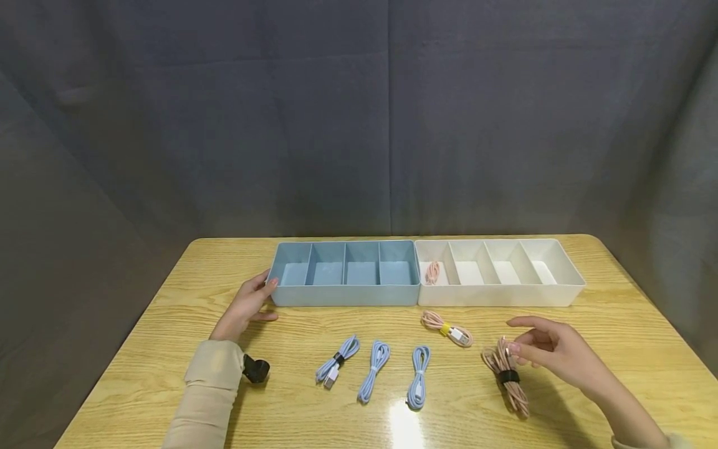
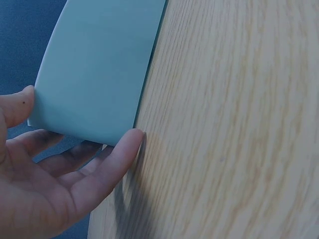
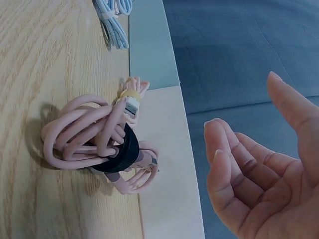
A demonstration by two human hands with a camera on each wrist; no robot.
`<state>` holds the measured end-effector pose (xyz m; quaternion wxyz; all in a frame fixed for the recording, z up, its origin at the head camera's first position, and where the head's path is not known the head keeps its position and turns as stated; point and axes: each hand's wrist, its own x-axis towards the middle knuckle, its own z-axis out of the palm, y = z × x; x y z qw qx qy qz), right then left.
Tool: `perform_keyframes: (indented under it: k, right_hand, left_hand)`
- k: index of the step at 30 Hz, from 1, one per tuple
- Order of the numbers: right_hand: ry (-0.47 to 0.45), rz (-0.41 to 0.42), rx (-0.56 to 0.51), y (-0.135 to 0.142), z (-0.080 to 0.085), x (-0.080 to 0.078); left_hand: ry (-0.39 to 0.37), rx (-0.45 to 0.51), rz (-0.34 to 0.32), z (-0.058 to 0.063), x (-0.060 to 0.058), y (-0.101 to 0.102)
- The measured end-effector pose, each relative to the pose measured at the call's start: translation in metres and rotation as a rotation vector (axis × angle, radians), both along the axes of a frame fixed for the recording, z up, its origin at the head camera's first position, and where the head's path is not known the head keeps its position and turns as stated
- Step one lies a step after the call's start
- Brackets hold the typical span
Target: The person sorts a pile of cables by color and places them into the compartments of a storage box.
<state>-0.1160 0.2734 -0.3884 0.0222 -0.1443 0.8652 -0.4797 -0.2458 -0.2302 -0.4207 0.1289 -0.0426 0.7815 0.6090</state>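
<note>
Blue plastic: gripped tray (image 1: 344, 295) at outer end with left hand (image 1: 247, 304), presumably for steadiness; held right hand (image 1: 558, 352) empty, with fingers loosely bent, beside black-strapped pink cable (image 1: 515, 395) on table (image 1: 291, 418).

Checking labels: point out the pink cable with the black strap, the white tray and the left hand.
Pink cable with the black strap (image 1: 508, 376), head view: on the strap, mid-bundle.
White tray (image 1: 499, 295), head view: on its front wall.
Left hand (image 1: 245, 306), head view: on the middle of the hand.

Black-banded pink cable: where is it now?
In the head view, the pink cable lies at right, by the right hand, in front of the white tray.
</note>
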Motion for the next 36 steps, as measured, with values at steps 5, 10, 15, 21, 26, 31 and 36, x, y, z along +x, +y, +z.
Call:
perform_keyframes:
  k: [5,10,15,21,26,31,36]
  right_hand:
    - [0.001,-0.011,-0.002,0.002,-0.003,0.004]
    - [0.004,-0.024,0.011,0.005,-0.009,0.007]
    - [-0.007,-0.032,0.018,0.008,-0.013,0.010]
    - [-0.024,-0.033,0.014,0.009,-0.015,0.012]
    - [-0.058,-0.033,0.012,0.010,-0.017,0.013]
    - [-0.053,0.015,-0.014,0.011,-0.023,0.015]
    - [-0.080,0.035,-0.031,0.010,-0.028,0.016]
  left_hand:
    - [-0.001,0.002,0.000,0.000,0.000,0.000]
    - [-0.001,-0.004,0.005,0.000,0.001,0.000]
    - [0.003,-0.002,0.004,0.000,0.000,-0.001]
    - [0.003,0.004,-0.001,-0.001,0.000,-0.001]
    - [0.005,0.007,0.000,-0.001,0.000,-0.001]
    - [0.006,0.009,-0.002,-0.001,0.000,-0.002]
    - [0.003,0.011,-0.002,-0.001,0.000,-0.001]
